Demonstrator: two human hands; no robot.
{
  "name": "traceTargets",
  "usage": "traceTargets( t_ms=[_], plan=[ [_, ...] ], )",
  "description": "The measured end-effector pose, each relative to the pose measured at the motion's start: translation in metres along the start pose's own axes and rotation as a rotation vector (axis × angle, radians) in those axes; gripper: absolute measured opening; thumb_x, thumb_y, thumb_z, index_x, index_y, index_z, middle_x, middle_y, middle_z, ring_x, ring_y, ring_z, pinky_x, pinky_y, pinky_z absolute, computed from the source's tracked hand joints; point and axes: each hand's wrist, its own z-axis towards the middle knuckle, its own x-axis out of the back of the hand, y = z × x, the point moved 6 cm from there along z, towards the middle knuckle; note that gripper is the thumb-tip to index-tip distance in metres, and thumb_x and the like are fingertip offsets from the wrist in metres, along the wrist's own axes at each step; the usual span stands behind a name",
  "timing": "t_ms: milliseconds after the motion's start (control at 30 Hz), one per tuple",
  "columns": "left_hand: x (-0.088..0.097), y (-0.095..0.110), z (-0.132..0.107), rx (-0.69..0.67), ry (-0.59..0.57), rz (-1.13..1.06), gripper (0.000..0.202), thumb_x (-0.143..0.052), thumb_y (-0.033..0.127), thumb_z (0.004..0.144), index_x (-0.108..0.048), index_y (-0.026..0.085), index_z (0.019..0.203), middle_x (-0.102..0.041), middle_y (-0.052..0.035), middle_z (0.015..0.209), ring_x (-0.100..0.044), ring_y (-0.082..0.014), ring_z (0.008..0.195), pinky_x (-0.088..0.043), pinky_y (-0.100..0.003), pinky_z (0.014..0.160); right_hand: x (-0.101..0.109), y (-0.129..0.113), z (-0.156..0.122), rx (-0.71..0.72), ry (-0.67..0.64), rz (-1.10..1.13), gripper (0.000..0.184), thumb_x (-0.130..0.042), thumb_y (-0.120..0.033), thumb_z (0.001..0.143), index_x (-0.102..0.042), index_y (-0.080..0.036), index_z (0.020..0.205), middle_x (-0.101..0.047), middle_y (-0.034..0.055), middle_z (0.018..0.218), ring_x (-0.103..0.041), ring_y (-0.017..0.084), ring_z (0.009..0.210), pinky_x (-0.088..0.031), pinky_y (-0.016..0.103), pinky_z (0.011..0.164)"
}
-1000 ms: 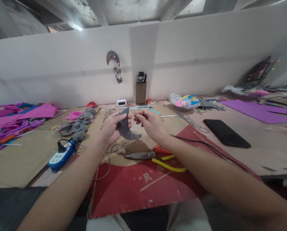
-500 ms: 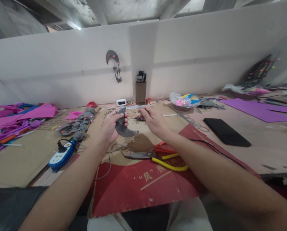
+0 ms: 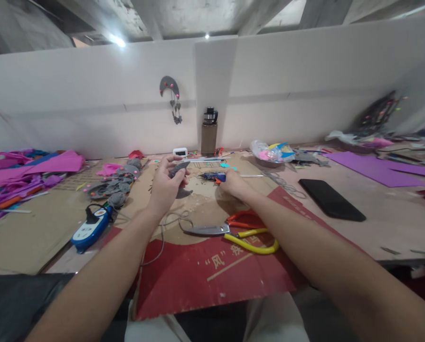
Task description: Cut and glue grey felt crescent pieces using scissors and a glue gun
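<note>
My left hand (image 3: 166,183) is closed on a grey crescent-shaped felt piece (image 3: 178,169), held a little above the cardboard sheet (image 3: 198,199). My right hand (image 3: 233,184) rests on the cardboard to the right of it, fingers wrapped round the handle of a blue glue gun (image 3: 212,176) whose nozzle points left toward the felt. Its black cord (image 3: 287,209) runs back along my right forearm. The tip of the glue gun and the felt piece stay slightly apart.
Scissors with yellow and red handles (image 3: 233,232) lie on the red cardboard (image 3: 212,275) near me. A blue-white power strip (image 3: 87,229) and a pile of grey felt pieces (image 3: 114,185) sit left. A black phone (image 3: 331,199), brown bottle (image 3: 209,132), bag of bits (image 3: 272,150), purple sheets (image 3: 376,166).
My right hand moved away from the felt piece, down to the cardboard, and took hold of the blue glue gun. My left hand tilted the felt crescent flatter and a little farther away.
</note>
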Motion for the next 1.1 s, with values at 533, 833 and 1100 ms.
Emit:
traceTargets(
  t_ms=[533,833,1100],
  plan=[
    [0.014,-0.015,0.011,0.177,0.071,-0.327,0.025,-0.064,0.019,0.069,-0.058,0.017,0.093,-0.061,0.0008,0.069,-0.052,-0.007,0.048,-0.04,-0.019,0.046,0.04,-0.018,-0.018,0.09,0.027,0.756,0.009,-0.056,-0.015,0.071,-0.056,-0.019,0.078,-0.063,0.0041,0.071,-0.057,0.015,0.059,-0.044,0.027,0.054],
    [0.02,-0.028,0.014,0.256,0.136,-0.324,0.023,-0.066,0.018,0.066,-0.056,0.017,0.087,-0.06,0.0015,0.064,-0.05,-0.0076,0.046,-0.04,-0.019,0.043,0.049,-0.059,-0.05,0.349,-0.069,1.148,0.018,-0.059,-0.024,0.073,-0.052,-0.021,0.089,-0.061,0.0003,0.08,-0.053,0.011,0.062,-0.048,0.026,0.059],
    [0.019,-0.024,0.012,0.252,0.145,-0.313,0.02,-0.067,0.019,0.067,-0.056,0.016,0.083,-0.06,0.0013,0.064,-0.05,-0.0069,0.046,-0.039,-0.019,0.044,0.05,-0.069,-0.062,0.485,-0.122,1.063,0.018,-0.059,-0.033,0.075,-0.052,-0.021,0.086,-0.062,0.0007,0.081,-0.05,0.01,0.06,-0.045,0.028,0.064]
  ],
)
